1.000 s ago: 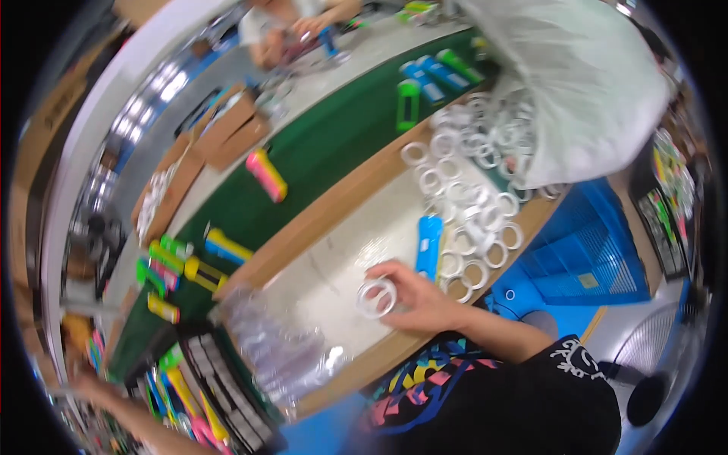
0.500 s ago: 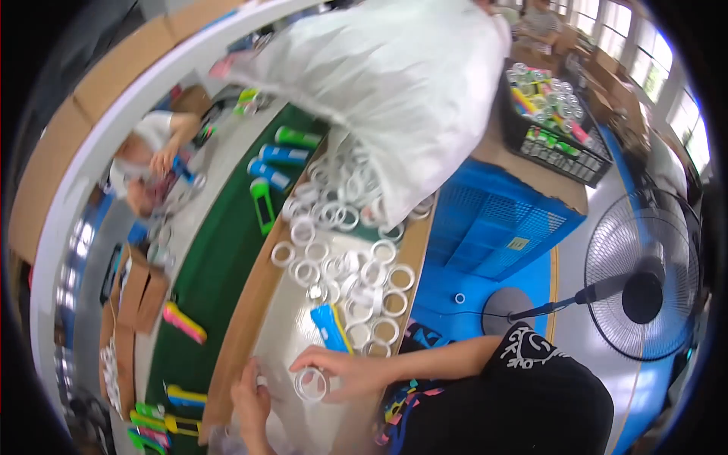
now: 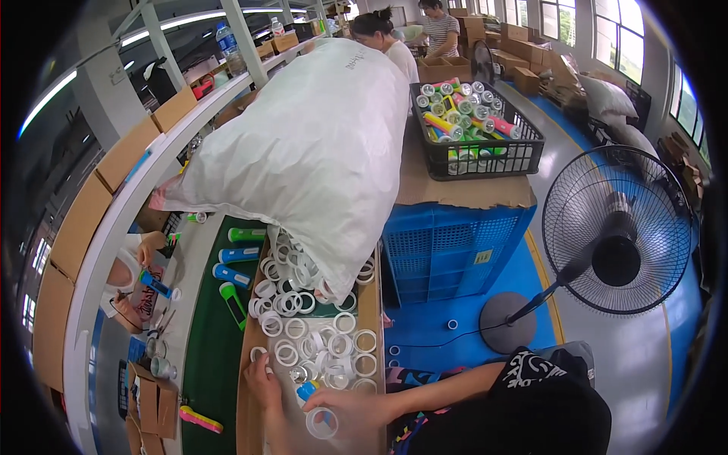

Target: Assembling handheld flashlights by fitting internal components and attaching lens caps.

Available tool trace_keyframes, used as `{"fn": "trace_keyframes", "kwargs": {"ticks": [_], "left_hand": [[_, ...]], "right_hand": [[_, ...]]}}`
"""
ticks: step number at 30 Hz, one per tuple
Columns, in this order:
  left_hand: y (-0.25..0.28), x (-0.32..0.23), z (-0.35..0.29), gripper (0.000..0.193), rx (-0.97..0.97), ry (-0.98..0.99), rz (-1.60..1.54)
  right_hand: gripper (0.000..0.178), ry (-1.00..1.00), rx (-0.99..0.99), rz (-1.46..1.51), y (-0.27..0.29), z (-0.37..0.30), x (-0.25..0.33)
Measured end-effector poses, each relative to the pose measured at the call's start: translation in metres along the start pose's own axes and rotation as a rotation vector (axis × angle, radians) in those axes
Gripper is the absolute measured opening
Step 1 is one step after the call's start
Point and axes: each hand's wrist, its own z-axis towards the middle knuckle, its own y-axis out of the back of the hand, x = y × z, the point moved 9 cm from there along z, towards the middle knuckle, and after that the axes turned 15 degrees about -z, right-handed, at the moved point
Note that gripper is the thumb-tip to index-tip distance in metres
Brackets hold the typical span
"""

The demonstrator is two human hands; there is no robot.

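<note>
In my right hand, partly blurred, a clear round lens cover with a pale rim is gripped by the fingers. My left hand is at the tray's left wall, its fingers curled around something small and pale that I cannot make out. Just beyond those fingertips lies a white ring. A blue flashlight body shows only in part past my right hand. Many white plastic rings lie loose in the long cardboard-sided tray, along with a small shiny reflector piece.
A big white sack rests over the tray's far end. Flashlights lie on the green belt to the left. At right are a black crate of flashlights, blue crates and a standing fan. Other people work at left and beyond.
The view has tilted up and turned, showing more of the room. My right hand keeps the lens cover and now hides most of the blue flashlight. My left hand is closer to the loose rings.
</note>
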Motion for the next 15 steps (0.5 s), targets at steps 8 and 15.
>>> {"fn": "trace_keyframes", "kwargs": {"ticks": [8, 15], "left_hand": [[0.189, -0.008, -0.152, 0.033, -0.502, -0.023, -0.157], [0.224, -0.449, -0.015, 0.043, -1.244, 0.143, 0.013]], "right_hand": [[0.062, 0.149, 0.109, 0.035, -0.02, 0.011, 0.034], [0.063, 0.105, 0.211, 0.24, -0.037, -0.001, 0.044]]}}
